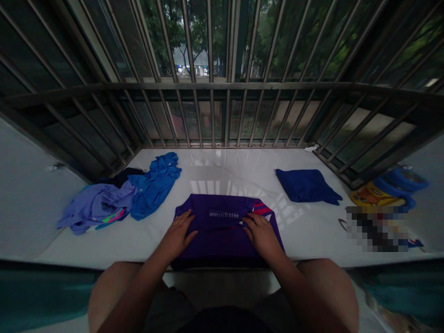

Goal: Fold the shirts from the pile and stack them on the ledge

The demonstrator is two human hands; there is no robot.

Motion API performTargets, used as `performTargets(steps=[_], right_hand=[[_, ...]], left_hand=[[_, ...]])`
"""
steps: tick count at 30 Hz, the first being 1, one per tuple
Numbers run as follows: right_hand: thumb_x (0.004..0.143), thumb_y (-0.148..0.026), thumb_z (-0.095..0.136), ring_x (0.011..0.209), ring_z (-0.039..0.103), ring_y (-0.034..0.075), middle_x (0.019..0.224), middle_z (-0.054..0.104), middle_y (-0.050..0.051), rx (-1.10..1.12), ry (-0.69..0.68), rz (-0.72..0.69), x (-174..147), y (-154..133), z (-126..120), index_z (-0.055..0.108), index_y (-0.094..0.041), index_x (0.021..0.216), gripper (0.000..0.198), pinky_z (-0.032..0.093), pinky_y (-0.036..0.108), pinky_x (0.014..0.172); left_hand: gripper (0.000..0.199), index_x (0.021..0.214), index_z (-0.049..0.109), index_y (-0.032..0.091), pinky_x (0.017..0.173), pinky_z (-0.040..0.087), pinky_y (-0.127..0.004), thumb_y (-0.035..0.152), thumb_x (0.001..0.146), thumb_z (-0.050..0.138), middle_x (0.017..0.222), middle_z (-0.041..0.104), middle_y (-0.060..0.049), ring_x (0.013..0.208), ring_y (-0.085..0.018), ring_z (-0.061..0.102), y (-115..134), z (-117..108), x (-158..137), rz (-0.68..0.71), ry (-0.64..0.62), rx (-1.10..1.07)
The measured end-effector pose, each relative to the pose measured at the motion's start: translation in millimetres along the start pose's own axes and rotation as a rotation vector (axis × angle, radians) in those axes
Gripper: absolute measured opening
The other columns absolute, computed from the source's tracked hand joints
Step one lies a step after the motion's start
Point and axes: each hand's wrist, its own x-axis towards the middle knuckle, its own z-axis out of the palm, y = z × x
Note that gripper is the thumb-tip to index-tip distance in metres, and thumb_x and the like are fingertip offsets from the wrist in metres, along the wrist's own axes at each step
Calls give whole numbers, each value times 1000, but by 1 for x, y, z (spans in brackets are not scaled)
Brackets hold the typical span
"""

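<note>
A dark purple shirt [215,240] with white printed lettering and a red-striped patch lies partly folded on the white tiled ledge [222,171], its near part at the front edge. On its left side my left hand [181,230] rests flat with fingers outstretched. My right hand [261,232] lies on the right side, fingers spread near the striped patch. Both palms face down and touch the cloth without gripping it. What lies beneath the shirt's upper layer is hidden.
Left on the ledge are a crumpled blue garment [156,185] and a lavender one [100,203]. A folded navy cloth [305,185] lies to the right. Beyond it stand a blue-and-yellow container [381,189] and a blurred-out item [378,229]. Metal window bars [222,86] enclose the back.
</note>
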Motion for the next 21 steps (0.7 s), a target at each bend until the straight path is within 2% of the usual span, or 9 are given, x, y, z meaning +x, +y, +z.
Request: performTargets(steps=[3, 6, 8, 11, 13, 15, 17, 19, 21], right_hand=[[104, -32, 66, 142, 60, 36, 153, 65, 15, 3, -9, -13, -5, 0, -4, 70, -26, 147, 43, 47, 58, 121], [104, -39, 68, 142, 60, 35, 153, 66, 12, 40, 17, -73, -14, -1, -9, 72, -28, 142, 40, 46, 57, 121], [108, -39, 61, 131, 65, 32, 141, 72, 12, 65, 76, -85, -15, 1, -15, 78, -26, 130, 30, 50, 51, 115], [113, -30, 49, 110, 69, 29, 117, 77, 13, 2, 162, 25, 2, 13, -29, 80, -22, 115, 33, 54, 44, 101], [109, -22, 50, 108, 68, 31, 118, 75, 16, -78, 149, 135, 24, 25, -38, 78, -20, 126, 33, 54, 43, 96], [103, -16, 56, 113, 67, 32, 128, 71, 18, -97, 66, 187, 49, 41, -45, 72, -20, 142, 43, 54, 42, 95], [98, -14, 62, 116, 67, 30, 129, 71, 16, -58, -33, 159, 72, 57, -48, 74, -22, 141, 46, 54, 39, 98], [96, -15, 65, 116, 68, 24, 122, 74, 9, -15, -103, 87, 88, 72, -49, 81, -26, 128, 37, 52, 32, 103], [96, -14, 65, 116, 69, 19, 118, 76, 4, 2, -138, 43, 98, 84, -51, 84, -28, 118, 33, 50, 26, 104]], left_hand=[[45, 138, 70, 17, 122, 53, -56, 47, 106, 59, 154, 67, -19, 141, -36, 66, 3, -9, 22, -18, 11, -11], [40, 134, 71, 16, 120, 55, -55, 40, 110, 48, 142, 73, -19, 133, -34, 70, 10, -13, 36, -43, 100, -30], [41, 135, 71, 16, 122, 53, -56, 33, 110, 43, 146, 71, -18, 135, -33, 69, 15, -13, 46, -22, 135, -44], [44, 140, 70, 18, 125, 49, -54, 24, 108, 40, 154, 68, -15, 143, -31, 64, 15, -13, 69, -26, 87, -63], [47, 143, 68, 18, 125, 48, -52, 21, 105, 41, 153, 68, -15, 142, -30, 63, 7, -16, 92, -101, 25, -63], [46, 140, 70, 16, 120, 50, -51, 22, 101, 48, 144, 73, -18, 135, -32, 67, -8, -21, 118, -190, -25, -54], [39, 126, 77, 15, 109, 56, -46, 30, 95, 59, 126, 79, -18, 119, -33, 73, -26, -27, 142, -241, -76, -56], [28, 104, 81, 19, 96, 59, -38, 36, 86, 69, 107, 83, -12, 103, -29, 77, -42, -33, 160, -256, -155, -82], [17, 86, 79, 23, 85, 58, -33, 37, 79, 74, 93, 83, -6, 91, -25, 77, -54, -36, 170, -251, -227, -117]])
